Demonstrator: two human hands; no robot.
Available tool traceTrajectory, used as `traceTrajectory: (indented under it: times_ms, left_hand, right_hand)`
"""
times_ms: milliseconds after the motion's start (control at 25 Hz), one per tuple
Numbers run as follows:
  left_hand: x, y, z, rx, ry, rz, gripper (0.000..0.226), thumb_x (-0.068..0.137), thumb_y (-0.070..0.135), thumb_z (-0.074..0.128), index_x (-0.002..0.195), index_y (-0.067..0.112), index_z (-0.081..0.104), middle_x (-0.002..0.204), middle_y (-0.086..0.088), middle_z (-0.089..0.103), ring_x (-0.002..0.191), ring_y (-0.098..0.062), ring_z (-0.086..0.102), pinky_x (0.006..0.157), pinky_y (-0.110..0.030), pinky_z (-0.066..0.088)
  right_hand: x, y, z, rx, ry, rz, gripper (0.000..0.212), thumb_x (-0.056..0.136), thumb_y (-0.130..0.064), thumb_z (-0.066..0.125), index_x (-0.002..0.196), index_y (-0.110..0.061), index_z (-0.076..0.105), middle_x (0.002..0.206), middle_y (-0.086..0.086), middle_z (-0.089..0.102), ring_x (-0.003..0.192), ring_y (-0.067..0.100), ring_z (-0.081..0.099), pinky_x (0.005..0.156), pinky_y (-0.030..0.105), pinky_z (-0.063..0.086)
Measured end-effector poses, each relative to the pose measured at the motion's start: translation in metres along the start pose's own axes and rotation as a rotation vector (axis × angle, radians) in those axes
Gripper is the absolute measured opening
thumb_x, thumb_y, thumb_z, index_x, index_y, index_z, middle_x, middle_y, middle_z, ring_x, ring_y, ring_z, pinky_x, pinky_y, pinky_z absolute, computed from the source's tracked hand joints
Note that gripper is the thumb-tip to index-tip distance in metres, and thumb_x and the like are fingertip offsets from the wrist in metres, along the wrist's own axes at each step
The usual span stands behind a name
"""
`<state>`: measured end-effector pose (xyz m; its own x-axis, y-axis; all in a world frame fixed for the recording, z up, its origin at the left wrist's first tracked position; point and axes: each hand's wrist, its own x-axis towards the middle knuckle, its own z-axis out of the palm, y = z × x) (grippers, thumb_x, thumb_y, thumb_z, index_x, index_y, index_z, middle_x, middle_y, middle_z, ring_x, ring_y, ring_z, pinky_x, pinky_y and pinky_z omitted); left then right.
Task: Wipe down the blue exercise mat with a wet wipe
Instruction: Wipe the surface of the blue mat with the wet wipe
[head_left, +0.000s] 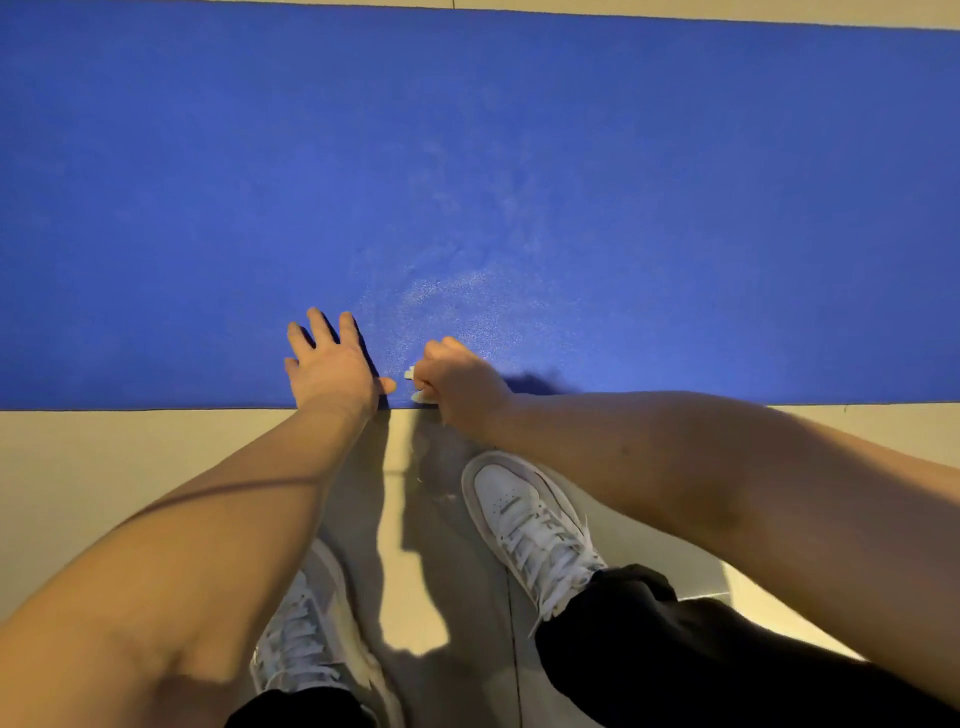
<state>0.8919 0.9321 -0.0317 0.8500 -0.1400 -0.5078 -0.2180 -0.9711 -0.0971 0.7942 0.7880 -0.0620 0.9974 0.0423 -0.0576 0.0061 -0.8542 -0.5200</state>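
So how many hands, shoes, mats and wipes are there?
Hands: 2, the left hand and right hand
Shoes: 2, the left shoe and right shoe
Mats: 1, the blue mat
Wipes: 1, the wet wipe in the right hand
Total: 6

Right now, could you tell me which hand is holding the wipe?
The right hand: it grips the white wipe at the near edge of the mat, while the left hand rests flat, fingers spread.
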Motion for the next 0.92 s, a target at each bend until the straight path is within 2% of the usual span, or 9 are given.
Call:
traceTrajectory:
  times_ms: [80, 160, 240, 360, 520, 680, 760, 840, 920]
  left_hand:
    - [0.005, -0.001, -0.001, -0.061, -0.07, -0.044, 0.107, 0.079, 0.058, 0.077, 0.157, 0.029, 0.01, 0.163, -0.004, 0.001, 0.149, -0.039, 0.004, 0.104, -0.058, 0.043]
    - [0.007, -0.002, -0.002, -0.099, -0.101, -0.049, 0.109, 0.076, 0.058, 0.08, 0.157, 0.032, 0.01, 0.163, -0.002, 0.001, 0.148, -0.039, 0.004, 0.098, -0.06, 0.048]
    - [0.008, -0.001, -0.002, -0.1, -0.096, -0.045, 0.11, 0.076, 0.057, 0.08, 0.157, 0.033, 0.01, 0.163, -0.002, 0.0, 0.148, -0.038, 0.005, 0.097, -0.06, 0.049]
    - [0.007, 0.0, -0.001, -0.099, -0.103, -0.056, 0.111, 0.078, 0.056, 0.079, 0.159, 0.033, 0.006, 0.164, -0.002, -0.003, 0.15, -0.038, 0.002, 0.104, -0.061, 0.043]
    - [0.007, 0.001, -0.003, -0.114, -0.104, -0.056, 0.111, 0.078, 0.054, 0.08, 0.159, 0.032, 0.008, 0.164, -0.003, -0.002, 0.149, -0.038, 0.003, 0.105, -0.062, 0.042]
    - [0.007, 0.004, -0.005, -0.115, -0.135, -0.073, 0.11, 0.076, 0.052, 0.082, 0.157, 0.031, 0.011, 0.163, -0.002, -0.001, 0.148, -0.039, 0.005, 0.105, -0.061, 0.042]
    - [0.008, 0.005, -0.008, -0.115, -0.139, -0.08, 0.106, 0.073, 0.051, 0.084, 0.153, 0.027, 0.018, 0.161, -0.005, 0.004, 0.145, -0.038, 0.009, 0.103, -0.057, 0.044]
    - [0.011, 0.009, -0.013, -0.155, -0.113, -0.031, 0.098, 0.072, 0.046, 0.085, 0.147, 0.021, 0.027, 0.158, -0.007, 0.01, 0.144, -0.036, 0.012, 0.101, -0.052, 0.045]
    - [0.012, 0.014, -0.014, -0.216, -0.095, 0.05, 0.099, 0.074, 0.048, 0.082, 0.151, 0.025, 0.024, 0.162, -0.003, 0.004, 0.148, -0.033, 0.006, 0.105, -0.056, 0.042]
  right_hand:
    - [-0.017, 0.017, -0.018, 0.094, -0.086, 0.03, 0.015, 0.083, -0.013, 0.059, 0.067, -0.013, 0.057, 0.073, 0.006, 0.047, 0.071, 0.028, 0.049, 0.051, 0.033, 0.039]
    - [-0.036, 0.038, -0.036, 0.078, -0.083, 0.009, 0.031, 0.08, -0.031, 0.039, 0.069, -0.012, 0.06, 0.075, 0.003, 0.045, 0.071, 0.025, 0.044, 0.055, 0.033, 0.036]
    - [-0.051, 0.061, -0.052, -0.026, -0.21, 0.051, 0.014, 0.079, -0.022, 0.042, 0.066, -0.023, 0.046, 0.079, 0.0, 0.041, 0.074, 0.024, 0.039, 0.058, 0.033, 0.03]
    - [-0.065, 0.087, -0.057, -0.081, -0.209, 0.118, 0.037, 0.08, 0.002, 0.054, 0.068, -0.028, 0.035, 0.082, -0.001, 0.041, 0.075, 0.024, 0.04, 0.06, 0.034, 0.034]
    - [-0.041, 0.053, -0.04, 0.037, -0.115, 0.167, 0.017, 0.08, -0.006, 0.051, 0.066, -0.016, 0.048, 0.078, 0.004, 0.04, 0.071, 0.027, 0.042, 0.057, 0.028, 0.027]
    - [0.006, 0.01, 0.0, 0.085, 0.082, 0.062, 0.02, 0.071, 0.013, 0.065, 0.07, -0.007, 0.063, 0.075, 0.011, 0.051, 0.068, 0.029, 0.048, 0.053, 0.036, 0.042]
    - [0.011, 0.007, 0.003, 0.055, 0.035, 0.026, 0.023, 0.071, 0.017, 0.066, 0.078, -0.005, 0.067, 0.08, 0.011, 0.054, 0.072, 0.028, 0.047, 0.057, 0.034, 0.043]
    - [0.005, 0.023, -0.005, 0.062, -0.063, 0.085, 0.02, 0.076, 0.014, 0.063, 0.08, -0.006, 0.063, 0.083, 0.01, 0.055, 0.077, 0.023, 0.044, 0.063, 0.034, 0.044]
    - [-0.012, 0.046, -0.017, 0.132, -0.035, 0.103, 0.024, 0.073, 0.016, 0.059, 0.08, -0.007, 0.06, 0.079, 0.003, 0.054, 0.076, 0.023, 0.046, 0.065, 0.034, 0.046]
